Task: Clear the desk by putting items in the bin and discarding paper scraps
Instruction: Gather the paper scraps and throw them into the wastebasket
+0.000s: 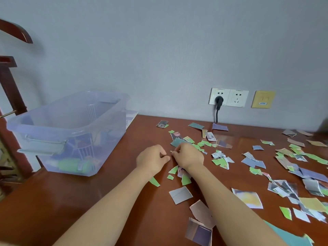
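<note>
Clear-plastic bin (pixel 46 125) on desk (pixel 71 201) L end, items inside. Paper scraps (pixel 180 194) strewn centre to R. L hand (pixel 152 159), R hand (pixel 190 157) close together, fingers curled; can't tell what either grips.

bin (pixel 71 132) left on desk (pixel 88 201), paper scraps (pixel 255 162) scattered right

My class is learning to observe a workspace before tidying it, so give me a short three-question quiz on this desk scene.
1. True or false: the clear bin already holds items.
2. Where are the left hand and right hand? A: inside the bin. B: over the desk, beside paper scraps. C: under the desk.
3. Fill in: the black plug sits in the ___ of the two white sockets.
Key: 1 true; 2 B; 3 left.
</note>
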Tool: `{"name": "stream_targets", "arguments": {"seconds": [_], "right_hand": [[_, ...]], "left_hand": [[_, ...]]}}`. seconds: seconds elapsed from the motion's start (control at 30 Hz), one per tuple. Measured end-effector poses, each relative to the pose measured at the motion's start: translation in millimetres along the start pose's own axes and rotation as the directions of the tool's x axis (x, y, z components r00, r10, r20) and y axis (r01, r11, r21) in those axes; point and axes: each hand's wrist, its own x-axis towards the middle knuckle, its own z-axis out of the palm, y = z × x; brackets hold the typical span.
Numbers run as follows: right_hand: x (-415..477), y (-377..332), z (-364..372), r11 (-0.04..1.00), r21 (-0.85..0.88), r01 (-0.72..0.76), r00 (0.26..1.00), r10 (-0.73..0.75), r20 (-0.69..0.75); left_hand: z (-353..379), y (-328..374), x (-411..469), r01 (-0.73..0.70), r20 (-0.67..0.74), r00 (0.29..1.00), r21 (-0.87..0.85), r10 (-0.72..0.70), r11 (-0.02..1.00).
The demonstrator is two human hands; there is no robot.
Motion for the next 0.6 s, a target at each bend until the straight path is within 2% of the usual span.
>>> {"name": "stream_targets", "arguments": {"seconds": [0.1,0.3,0.37,0.43,0.6], "right_hand": [[0.5,2.3,0.6,1.0,0.023,-0.008,1.0,0.008,-0.004],[3.4,10.3,-2.5,0.936,0.342,-0.083,0.996,0.07,0.05],[1.7,9.9,-3.6,0.866,0.491,-0.097,0.995,0.078,0.059],[-3.0,7.4,-7.3,0.753,0.648,-0.115,0.993,0.102,0.058],[-14.4,2.3,-17.3,0.504,0.812,-0.294,0.951,0.237,0.197]], "left_hand": [[-3.3,3.7,3.6,0.01,0.072,0.997,0.029,-0.012,1.0],[-3.1,5.3,0.8,-0.008,0.092,0.996,0.097,-0.001,0.995],[-1.6,5.2,-1.3,-0.021,0.082,0.997,0.136,0.01,0.991],[-0.4,6.3,-3.9,-0.031,0.063,0.998,0.171,0.021,0.985],[0.8,7.8,-9.9,-0.05,0.04,0.998,0.209,0.043,0.977]]}}
